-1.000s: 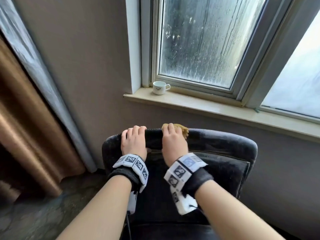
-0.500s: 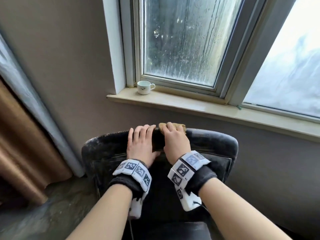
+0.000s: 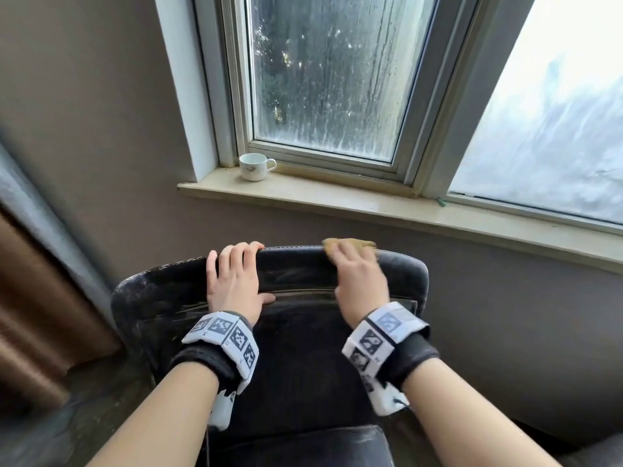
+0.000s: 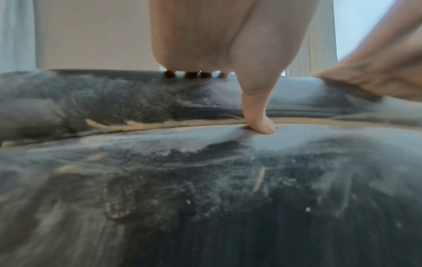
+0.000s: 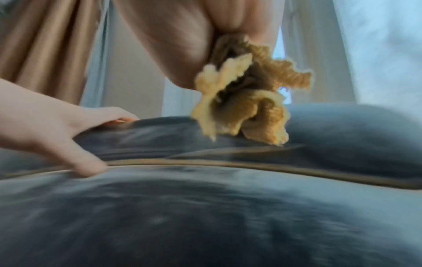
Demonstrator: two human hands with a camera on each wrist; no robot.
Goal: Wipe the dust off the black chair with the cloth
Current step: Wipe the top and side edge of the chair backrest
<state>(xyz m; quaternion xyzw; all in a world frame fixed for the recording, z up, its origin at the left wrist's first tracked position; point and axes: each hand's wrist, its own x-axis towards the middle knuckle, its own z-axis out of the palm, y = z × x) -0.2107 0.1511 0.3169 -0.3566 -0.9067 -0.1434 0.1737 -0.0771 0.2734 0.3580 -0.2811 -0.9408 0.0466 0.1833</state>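
The black chair (image 3: 300, 274) stands below me with its dusty backrest toward the window; grey dust streaks its padding (image 4: 205, 171). My left hand (image 3: 236, 274) grips the top edge of the backrest, fingers hooked over the rim and thumb (image 4: 258, 115) on the front seam. My right hand (image 3: 357, 274) holds a crumpled yellow cloth (image 3: 350, 245) against the top edge, right of the left hand. In the right wrist view the cloth (image 5: 242, 101) bunches under my palm and touches the chair (image 5: 342, 137).
A white cup (image 3: 254, 166) stands on the window sill (image 3: 404, 210) behind the chair. A brown curtain (image 3: 30, 315) hangs at the left. The wall lies close behind the backrest. The chair's seat (image 3: 296, 446) is at the bottom.
My right hand has slid the cloth to the right along the top edge, away from the left hand. The left hand stays gripping the backrest. My view has shifted.
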